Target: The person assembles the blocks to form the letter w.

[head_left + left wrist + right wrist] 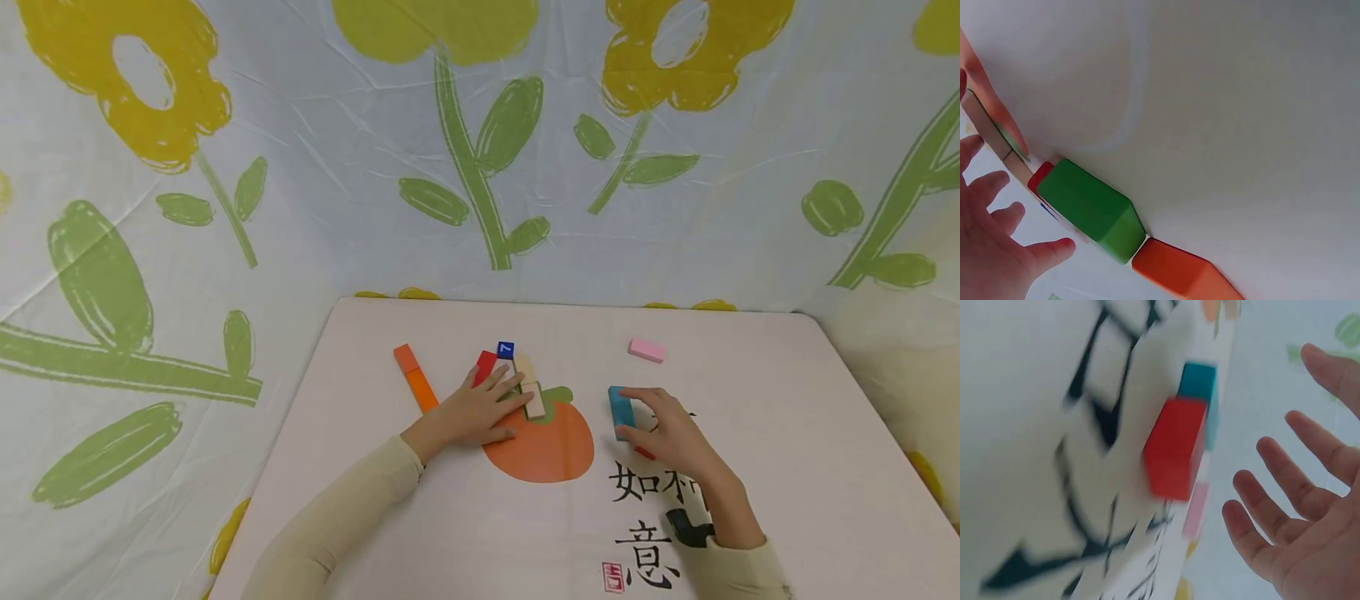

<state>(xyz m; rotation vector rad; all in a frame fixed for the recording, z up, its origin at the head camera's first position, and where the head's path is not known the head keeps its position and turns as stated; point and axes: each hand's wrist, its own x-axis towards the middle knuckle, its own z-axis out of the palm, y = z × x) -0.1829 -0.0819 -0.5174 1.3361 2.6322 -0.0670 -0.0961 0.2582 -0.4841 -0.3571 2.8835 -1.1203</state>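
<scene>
My left hand (480, 410) reaches with spread fingers over a row of blocks. Around its fingertips lie a red block (485, 367), a dark blue cube marked 7 (506, 349) and two pale wooden blocks (534, 402). A green block (1088, 209), mostly covered by this hand in the head view, shows in the left wrist view. Over a teal block (621, 412) hovers my right hand (678, 437), thumb and index finger parted near its two ends. In the right wrist view its fingers look relaxed and apart from the blocks. Beside the teal block sits another red block (1175, 450).
Two orange blocks (422, 390) lie end to end at the left. A pink block (647, 350) lies farther back on the right. The pale table mat (450, 533) carries a printed orange persimmon (547, 454) and black characters. A flowered cloth (300, 167) hangs behind.
</scene>
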